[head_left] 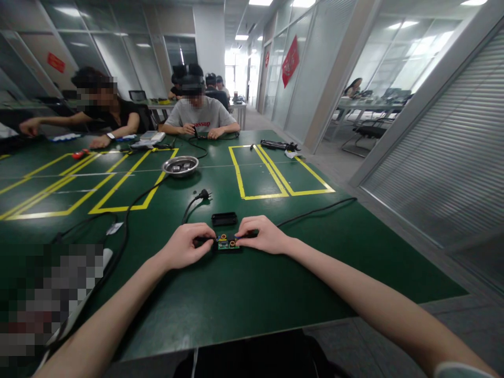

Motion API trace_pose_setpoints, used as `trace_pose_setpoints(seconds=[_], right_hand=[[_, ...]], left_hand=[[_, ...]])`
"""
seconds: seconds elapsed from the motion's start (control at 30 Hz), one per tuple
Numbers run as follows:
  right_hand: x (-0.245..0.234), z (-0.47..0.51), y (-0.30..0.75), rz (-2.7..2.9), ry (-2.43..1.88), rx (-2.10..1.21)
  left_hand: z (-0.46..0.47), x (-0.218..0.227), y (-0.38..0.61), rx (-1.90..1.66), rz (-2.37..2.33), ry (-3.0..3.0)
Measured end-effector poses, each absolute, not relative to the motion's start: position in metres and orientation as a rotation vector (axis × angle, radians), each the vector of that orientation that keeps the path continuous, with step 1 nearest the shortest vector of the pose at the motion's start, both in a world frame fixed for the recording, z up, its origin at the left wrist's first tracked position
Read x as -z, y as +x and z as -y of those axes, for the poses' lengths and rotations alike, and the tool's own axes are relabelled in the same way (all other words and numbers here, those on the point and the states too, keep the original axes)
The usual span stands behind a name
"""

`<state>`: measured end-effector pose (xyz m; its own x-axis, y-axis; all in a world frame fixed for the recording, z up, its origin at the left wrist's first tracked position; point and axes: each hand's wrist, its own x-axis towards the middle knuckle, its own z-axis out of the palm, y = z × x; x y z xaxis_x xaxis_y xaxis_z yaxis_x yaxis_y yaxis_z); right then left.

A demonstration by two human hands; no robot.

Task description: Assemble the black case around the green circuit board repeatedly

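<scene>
A small green circuit board (224,244) with copper-wound coils sits low over a black base on the table in front of me. My left hand (189,245) pinches its left end between thumb and fingers. At the opposite end, my right hand (263,235) closes thumb and fingertips on the board's edge, where a bit of blue shows. Fingertips hide both ends. Just beyond lies an open black plastic case half (224,219). A black power cord ending in a plug (203,195) runs behind my left hand, and another black cable (315,211) passes behind my right.
On the green table (315,278), a metal bowl (180,166) holds small metal parts. Yellow tape (264,197) marks rectangles. Black tools (279,145) lie at the far right. Cables run along the left near a blurred-out item (59,299). Two people (200,113) work across the table.
</scene>
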<state>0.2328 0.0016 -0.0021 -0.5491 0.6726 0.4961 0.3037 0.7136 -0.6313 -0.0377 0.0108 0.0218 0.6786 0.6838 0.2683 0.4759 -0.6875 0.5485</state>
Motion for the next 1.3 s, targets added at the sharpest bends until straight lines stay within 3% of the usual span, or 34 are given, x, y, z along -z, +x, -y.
trace_pose_setpoints(seconds=[0.2,0.5,0.87,1.07,1.3], right_hand=[[0.002,-0.001,0.231,2.208,-0.764,-0.708],[0.006,0.001,0.227,2.391,-0.720,-0.334],[-0.007,-0.003,0.242,2.500,-0.837,-0.206],[-0.009,-0.014,0.252,2.579,-0.894,-0.196],[-0.024,0.000,0.241,2.856,-0.958,0.115]], left_hand=[[-0.010,-0.019,-0.033,-0.539,-0.899,2.316],[-0.012,-0.019,-0.036,-0.591,-0.900,2.444],[-0.014,-0.026,-0.037,-0.488,-0.945,2.211],[-0.017,-0.019,-0.038,-0.534,-1.024,2.434],[-0.010,-0.023,-0.041,-0.463,-0.948,2.741]])
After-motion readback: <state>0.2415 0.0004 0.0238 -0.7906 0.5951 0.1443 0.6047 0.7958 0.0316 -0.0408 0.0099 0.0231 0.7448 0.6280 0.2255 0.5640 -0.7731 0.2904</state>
